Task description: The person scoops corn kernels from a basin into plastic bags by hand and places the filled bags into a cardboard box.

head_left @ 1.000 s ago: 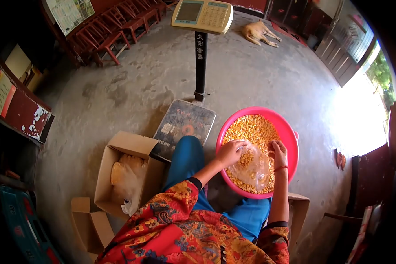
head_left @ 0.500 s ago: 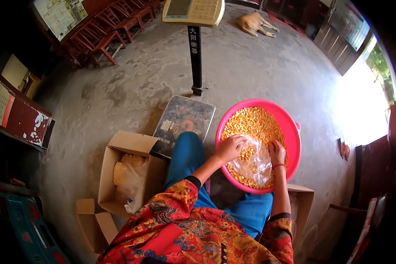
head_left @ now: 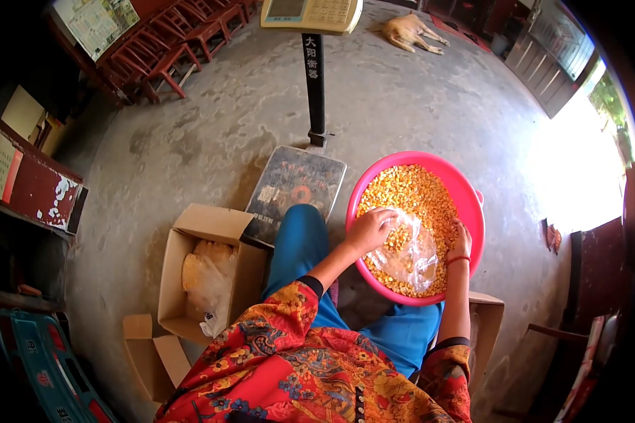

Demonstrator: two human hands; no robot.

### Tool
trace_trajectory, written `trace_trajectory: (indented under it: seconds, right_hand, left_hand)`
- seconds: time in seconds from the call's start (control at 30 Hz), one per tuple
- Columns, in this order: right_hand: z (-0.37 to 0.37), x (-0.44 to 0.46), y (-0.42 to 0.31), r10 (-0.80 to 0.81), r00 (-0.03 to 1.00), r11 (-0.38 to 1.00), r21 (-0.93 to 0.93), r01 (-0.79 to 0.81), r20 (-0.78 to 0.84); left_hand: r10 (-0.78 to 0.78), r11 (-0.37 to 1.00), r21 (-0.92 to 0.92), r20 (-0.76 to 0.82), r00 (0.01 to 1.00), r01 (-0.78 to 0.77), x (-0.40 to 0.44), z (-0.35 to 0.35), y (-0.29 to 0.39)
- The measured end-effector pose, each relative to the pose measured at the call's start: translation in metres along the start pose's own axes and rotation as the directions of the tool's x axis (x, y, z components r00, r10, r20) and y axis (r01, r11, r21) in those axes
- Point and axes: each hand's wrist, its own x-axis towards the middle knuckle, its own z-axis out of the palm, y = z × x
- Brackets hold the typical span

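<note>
A pink plastic basin (head_left: 475, 236) holds many yellow corn kernels (head_left: 422, 185). A clear plastic bag (head_left: 421, 257) lies on them with its mouth spread and some kernels inside. My left hand (head_left: 371, 231) is closed on the bag's rim at its left side. On the right of the basin, my right hand (head_left: 461, 242), with a red band at the wrist, curls its fingers into the kernels beside the bag. Its fingertips are partly hidden in the corn.
A platform scale (head_left: 300, 187) stands just ahead, its display on a black post. An open cardboard box (head_left: 250, 282) with filled plastic bags sits on the left, near a smaller box (head_left: 144, 352). Another box (head_left: 488, 317) is at the right. A dog (head_left: 410, 32) lies farther off.
My right hand has moved right, away from the bag, toward the basin's right side. My left hand keeps its hold on the bag's rim. The view has shifted slightly.
</note>
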Motion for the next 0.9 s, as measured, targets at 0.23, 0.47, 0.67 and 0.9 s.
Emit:
trace_trajectory:
  seconds: [0.23, 0.47, 0.67, 0.9]
  right_hand:
    - [0.027, -0.012, -0.026, 0.176, 0.976, 0.959, 0.202, -0.2, 0.132]
    - [0.111, -0.06, -0.063, 0.019, 0.908, 0.965, 0.23, -0.126, 0.419]
    - [0.129, -0.088, -0.032, 0.035, 0.853, 0.999, -0.05, -0.01, 0.521]
    - [0.12, -0.093, -0.038, 0.009, 0.853, 0.962, -0.236, 0.134, 0.521]
  left_hand:
    - [-0.011, 0.999, -0.048, -0.043, 0.999, 0.009, 0.001, -0.004, 0.005]
    - [-0.03, 0.999, -0.03, -0.032, 0.999, 0.029, 0.001, -0.003, 0.003]
    - [0.006, 0.999, -0.04, -0.041, 0.999, -0.008, 0.002, -0.004, 0.002]
    - [-0.022, 0.998, -0.066, -0.044, 0.999, 0.019, 0.0, -0.005, 0.007]
